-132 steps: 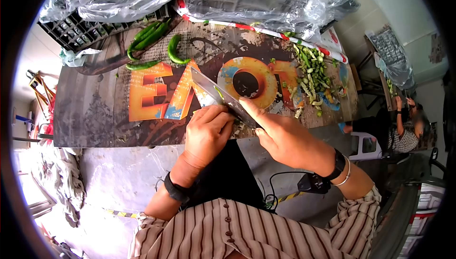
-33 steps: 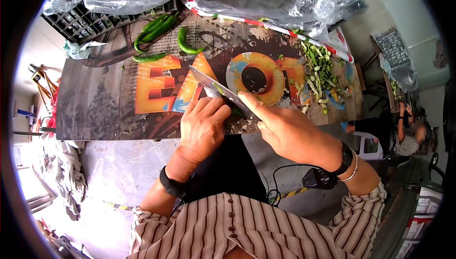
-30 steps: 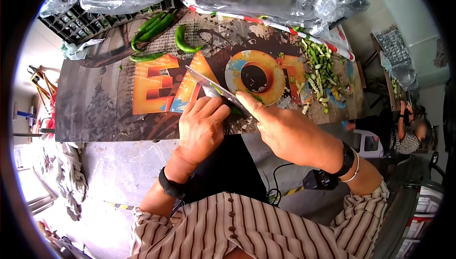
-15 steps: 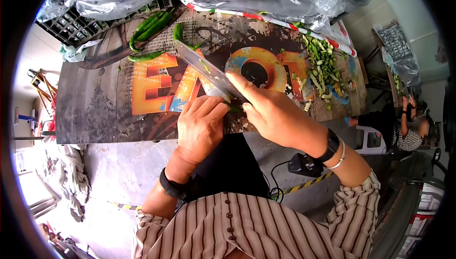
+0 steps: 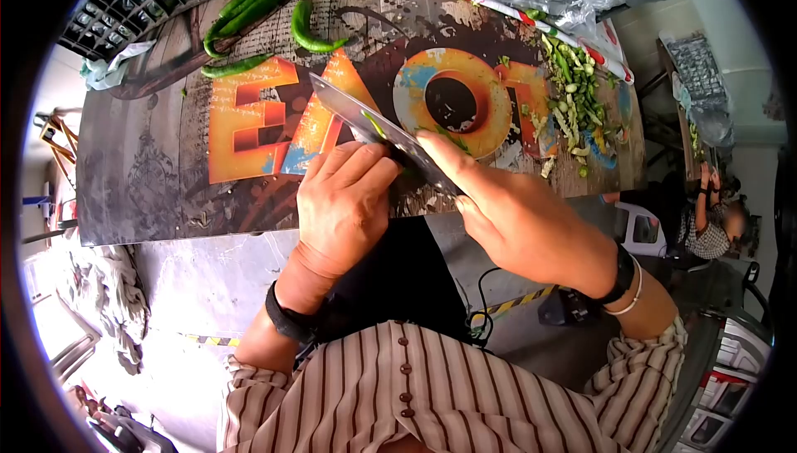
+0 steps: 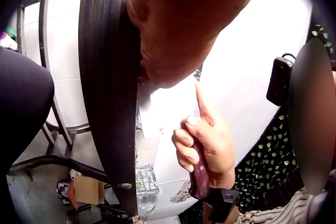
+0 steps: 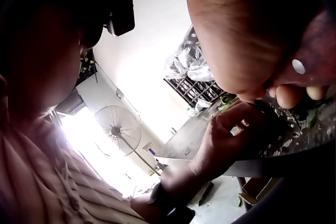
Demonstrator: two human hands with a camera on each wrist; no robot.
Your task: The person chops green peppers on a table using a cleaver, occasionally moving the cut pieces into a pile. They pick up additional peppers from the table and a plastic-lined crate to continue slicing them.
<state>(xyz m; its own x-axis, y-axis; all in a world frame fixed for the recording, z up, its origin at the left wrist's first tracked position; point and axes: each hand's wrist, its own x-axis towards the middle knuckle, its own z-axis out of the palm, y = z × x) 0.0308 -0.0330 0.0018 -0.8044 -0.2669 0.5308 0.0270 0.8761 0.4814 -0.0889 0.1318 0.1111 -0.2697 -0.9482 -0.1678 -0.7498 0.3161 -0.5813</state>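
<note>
In the head view, the right hand (image 5: 523, 220) holds a knife (image 5: 398, 142) slantwise over the tabletop (image 5: 149, 162), index finger stretched along the blade, which carries a green sliver (image 5: 375, 123). The left wrist view adds its dark red handle (image 6: 199, 178), wrapped by curled fingers. The left hand (image 5: 344, 200) bends its fingers beside the blade; whether they pinch anything cannot be told. Green peppers (image 5: 253, 9) lie far left, chopped pieces (image 5: 573, 104) right. Only the right wrist view shows a fan (image 7: 116, 130).
</note>
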